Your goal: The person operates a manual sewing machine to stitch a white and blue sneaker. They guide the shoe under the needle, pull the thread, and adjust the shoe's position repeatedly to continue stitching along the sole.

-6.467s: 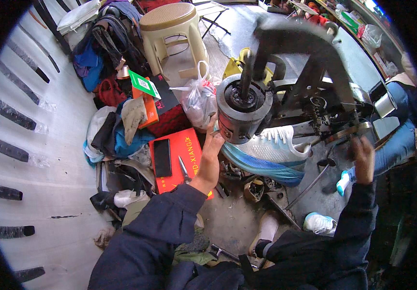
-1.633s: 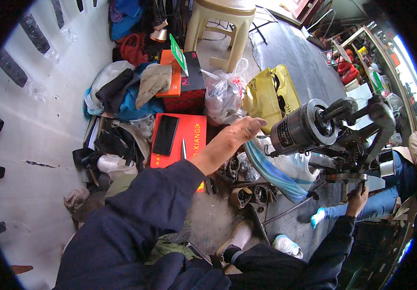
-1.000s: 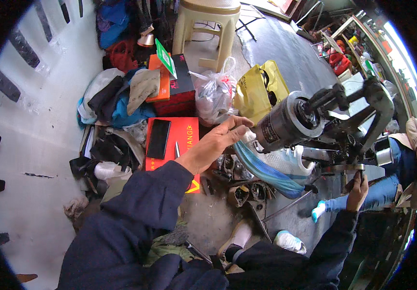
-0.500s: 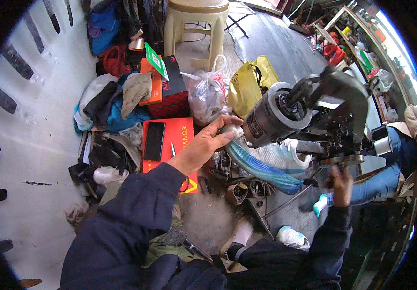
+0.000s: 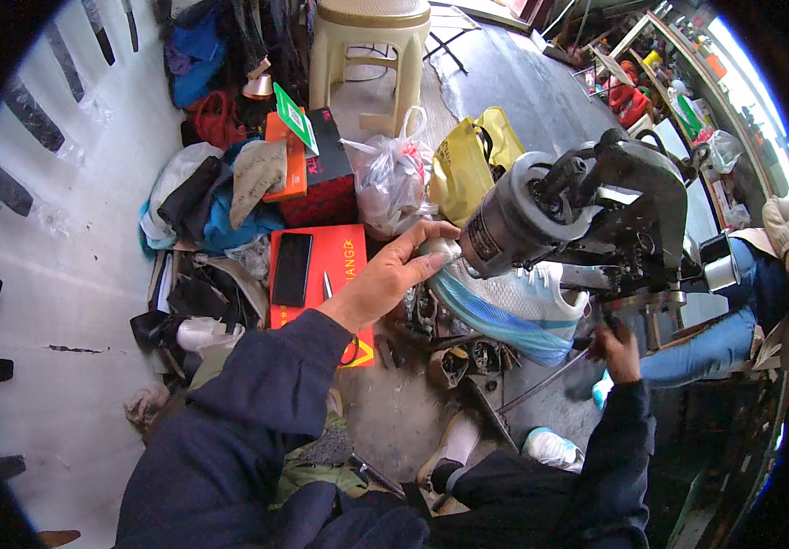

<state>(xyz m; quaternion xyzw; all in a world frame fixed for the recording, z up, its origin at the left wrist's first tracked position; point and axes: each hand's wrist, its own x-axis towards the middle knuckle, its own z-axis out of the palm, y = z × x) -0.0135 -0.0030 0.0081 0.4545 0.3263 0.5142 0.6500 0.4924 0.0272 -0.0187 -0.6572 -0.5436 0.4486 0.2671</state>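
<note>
A white and blue sneaker (image 5: 504,306) is held on its side under the head of a dark metal shoe-stitching machine (image 5: 637,201). At its toe, my left hand (image 5: 404,265) pinches the shoe between thumb and fingers, just left of the machine's round drum (image 5: 527,220). Below the machine's wheel (image 5: 646,300), my right hand (image 5: 616,352) is closed around what looks like a dark crank handle (image 5: 610,320); the fingers partly hide it and are slightly blurred. The machine's head covers part of the shoe's upper.
A phone (image 5: 294,269) and pen lie on a red box (image 5: 347,240) at left. Beyond stand a plastic bag (image 5: 393,178), a yellow bag (image 5: 477,151) and a stool (image 5: 372,27). A second sneaker (image 5: 553,449) lies on the floor. Another person's jeans-clad leg (image 5: 701,352) is at right.
My right hand has moved left and slightly up with the crank. The machine's upper arm has shifted, and the sneaker has turned a little; my left hand stays at the toe.
</note>
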